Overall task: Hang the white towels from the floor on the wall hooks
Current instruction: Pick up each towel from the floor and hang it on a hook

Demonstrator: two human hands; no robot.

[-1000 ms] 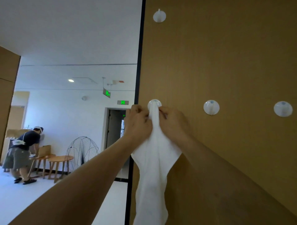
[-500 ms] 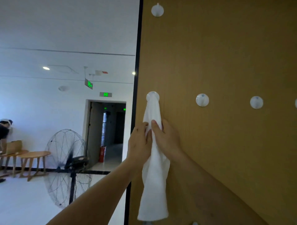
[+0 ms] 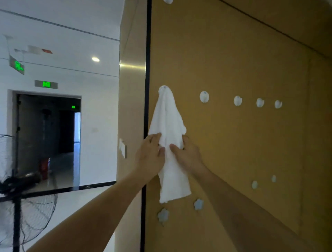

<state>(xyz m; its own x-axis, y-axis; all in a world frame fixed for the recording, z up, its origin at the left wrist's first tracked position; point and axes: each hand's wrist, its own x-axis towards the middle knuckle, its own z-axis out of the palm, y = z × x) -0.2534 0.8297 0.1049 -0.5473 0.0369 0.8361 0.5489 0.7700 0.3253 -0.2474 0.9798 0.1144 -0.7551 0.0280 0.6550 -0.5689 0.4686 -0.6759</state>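
Left hand [image 3: 150, 156] & right hand [image 3: 186, 154] pinch hung towel [image 3: 168, 126] mid-length; soft, light, prob. best gripped near hook [image 3: 163, 88].

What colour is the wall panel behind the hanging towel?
Tan-brown wall panel, plain; the towel is white. Head view.

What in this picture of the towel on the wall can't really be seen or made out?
- Head view: the hook tip is covered by the white towel, so how the cloth catches on it is hidden.
- The left hand and right hand cover the towel's middle.
- The floor, and any other towels on it, lie outside the frame.
- The top hook is cut by the upper edge.
- The fan is cut by the left edge.
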